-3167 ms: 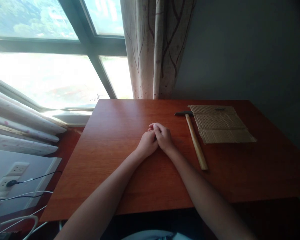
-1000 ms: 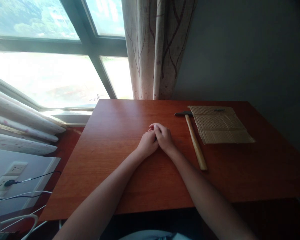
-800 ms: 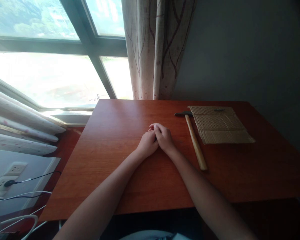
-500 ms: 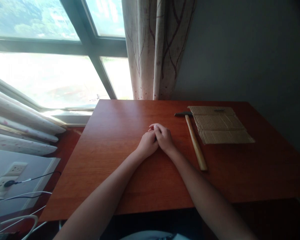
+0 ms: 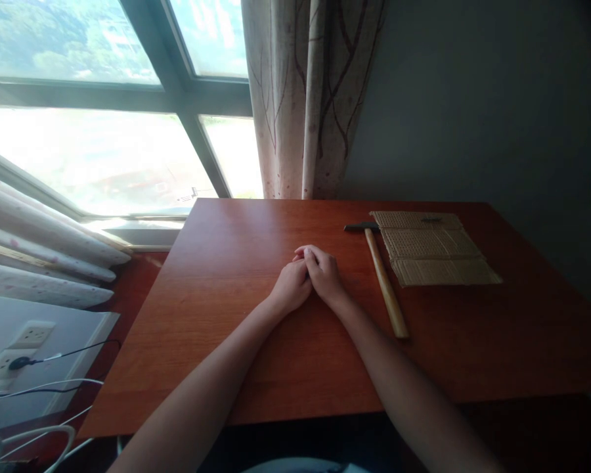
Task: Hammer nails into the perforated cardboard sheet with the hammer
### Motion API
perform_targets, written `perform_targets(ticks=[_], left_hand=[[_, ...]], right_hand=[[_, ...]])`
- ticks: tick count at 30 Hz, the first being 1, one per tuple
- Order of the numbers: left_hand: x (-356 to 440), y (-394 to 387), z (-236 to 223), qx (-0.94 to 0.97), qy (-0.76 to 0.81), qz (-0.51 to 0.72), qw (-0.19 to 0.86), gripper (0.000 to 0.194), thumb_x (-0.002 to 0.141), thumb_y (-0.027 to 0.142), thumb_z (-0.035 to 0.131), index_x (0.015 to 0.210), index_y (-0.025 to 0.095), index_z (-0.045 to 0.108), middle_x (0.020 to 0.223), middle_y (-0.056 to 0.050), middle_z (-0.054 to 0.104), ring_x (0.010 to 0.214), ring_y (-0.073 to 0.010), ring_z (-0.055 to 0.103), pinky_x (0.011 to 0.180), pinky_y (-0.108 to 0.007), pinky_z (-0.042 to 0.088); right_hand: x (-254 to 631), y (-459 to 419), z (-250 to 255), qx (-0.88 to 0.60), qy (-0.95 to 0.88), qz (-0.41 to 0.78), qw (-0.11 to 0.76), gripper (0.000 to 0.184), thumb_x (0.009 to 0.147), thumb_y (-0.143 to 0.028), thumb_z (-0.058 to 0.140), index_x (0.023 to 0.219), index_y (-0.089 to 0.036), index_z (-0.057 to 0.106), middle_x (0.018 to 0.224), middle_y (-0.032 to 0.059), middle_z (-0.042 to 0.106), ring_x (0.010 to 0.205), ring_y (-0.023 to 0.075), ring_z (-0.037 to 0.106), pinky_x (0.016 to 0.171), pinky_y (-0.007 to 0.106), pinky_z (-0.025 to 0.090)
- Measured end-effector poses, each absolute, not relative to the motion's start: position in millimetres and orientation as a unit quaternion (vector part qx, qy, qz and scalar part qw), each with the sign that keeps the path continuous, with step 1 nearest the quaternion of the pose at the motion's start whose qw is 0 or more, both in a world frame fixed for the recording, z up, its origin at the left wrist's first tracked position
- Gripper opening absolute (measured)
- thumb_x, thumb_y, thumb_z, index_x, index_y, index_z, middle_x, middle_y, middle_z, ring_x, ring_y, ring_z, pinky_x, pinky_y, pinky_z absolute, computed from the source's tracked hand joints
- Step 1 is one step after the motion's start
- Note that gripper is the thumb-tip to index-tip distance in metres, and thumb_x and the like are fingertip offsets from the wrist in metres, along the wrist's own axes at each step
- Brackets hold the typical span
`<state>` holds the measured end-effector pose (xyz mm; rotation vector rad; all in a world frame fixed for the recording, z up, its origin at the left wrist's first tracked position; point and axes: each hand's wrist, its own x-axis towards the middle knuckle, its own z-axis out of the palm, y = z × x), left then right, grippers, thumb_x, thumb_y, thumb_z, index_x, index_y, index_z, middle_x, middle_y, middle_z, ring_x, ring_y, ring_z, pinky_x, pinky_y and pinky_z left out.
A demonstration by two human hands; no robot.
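My left hand (image 5: 291,285) and my right hand (image 5: 325,274) rest clasped together on the brown table. The right hand's fingers lie over those of the left, and both hands are closed. No object shows in them, though the palms are hidden. Just to the right lies a hammer, its pale wooden handle (image 5: 387,284) toward me and its dark head (image 5: 357,227) at the far end. Beside it is a ribbed piece of cardboard (image 5: 438,253), which covers part of the hammer head. Small dark thin pieces, perhaps nails (image 5: 431,219), lie on the cardboard's far part.
The wooden table (image 5: 187,341) reaches a patterned curtain (image 5: 285,98) and a bright window (image 5: 93,157) at the back left. A dark wall (image 5: 482,98) stands at the right. At the lower left are a wall socket (image 5: 33,335) and several cables (image 5: 54,384).
The view has tilted very slightly, so the scene sits a touch lower. My clasped hands, the hammer and the cardboard keep their places.
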<state>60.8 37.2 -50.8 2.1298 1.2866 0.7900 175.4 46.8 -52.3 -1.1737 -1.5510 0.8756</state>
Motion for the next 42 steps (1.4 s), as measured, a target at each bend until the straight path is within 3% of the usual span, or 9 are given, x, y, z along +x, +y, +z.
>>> perform_targets(ticks=[18, 37, 42], left_hand=[[59.2, 34.4, -41.7, 0.812, 0.498, 0.204, 0.225, 0.026, 0.09, 0.02, 0.049, 0.085, 0.012, 0.073, 0.089, -0.013, 0.073, 0.084, -0.0258, 0.067, 0.074, -0.032, 0.05], [59.6, 32.5, -39.0, 0.822, 0.497, 0.166, 0.222, 0.032, 0.089, 0.012, 0.041, 0.092, 0.014, 0.073, 0.1, -0.013, 0.076, 0.095, -0.0263, 0.069, 0.083, -0.035, 0.054], [63.0, 29.9, -35.6, 0.817, 0.51, 0.155, 0.218, 0.034, 0.09, 0.015, 0.04, 0.096, 0.011, 0.073, 0.097, -0.016, 0.075, 0.092, -0.0301, 0.07, 0.082, -0.039, 0.055]], right_hand=[[176.3, 44.7, -48.7, -0.468, -0.617, 0.395, 0.495, 0.03, 0.096, -0.036, 0.043, 0.087, -0.021, 0.068, 0.081, 0.004, 0.072, 0.08, 0.0196, 0.068, 0.075, 0.031, 0.051], [174.0, 42.8, -46.5, -0.432, -0.579, 0.462, 0.514, 0.026, 0.094, -0.037, 0.048, 0.088, -0.021, 0.068, 0.081, 0.0036, 0.071, 0.08, 0.0195, 0.068, 0.076, 0.031, 0.052], [174.0, 43.5, -47.2, -0.427, -0.575, 0.472, 0.514, 0.027, 0.095, -0.039, 0.048, 0.088, -0.021, 0.067, 0.08, 0.003, 0.071, 0.079, 0.019, 0.068, 0.078, 0.031, 0.052]])
